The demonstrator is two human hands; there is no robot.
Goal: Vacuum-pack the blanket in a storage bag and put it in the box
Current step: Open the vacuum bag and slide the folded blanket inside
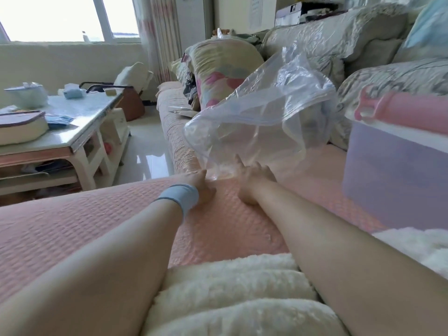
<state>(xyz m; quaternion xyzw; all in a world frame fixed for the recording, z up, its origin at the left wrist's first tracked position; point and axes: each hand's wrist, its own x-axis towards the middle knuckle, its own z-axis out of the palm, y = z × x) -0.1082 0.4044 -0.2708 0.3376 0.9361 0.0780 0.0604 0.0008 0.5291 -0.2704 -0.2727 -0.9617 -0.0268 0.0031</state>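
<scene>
Hands meet at the near edge of a clear plastic storage bag (pixel 261 112), which billows upward over the middle of the pink quilted sofa seat (pixel 84 221). The left hand (pixel 201 187), above a blue wristband (pixel 180 196), curls its fingers at the bag's corner; whether they pinch the plastic cannot be told. The right hand (pixel 254 180) lies just beside it with fingers spread flat on the bag's lower edge, gripping nothing. Sofa fabric shows through the bag's wrinkled walls. A white fleece blanket (pixel 230 294) sits folded at the seat's near edge, between the forearms and outside the bag. At the right end of the seat stands a translucent storage box (pixel 392 170) with its pink lid (pixel 407 112) on; its contents cannot be made out.
</scene>
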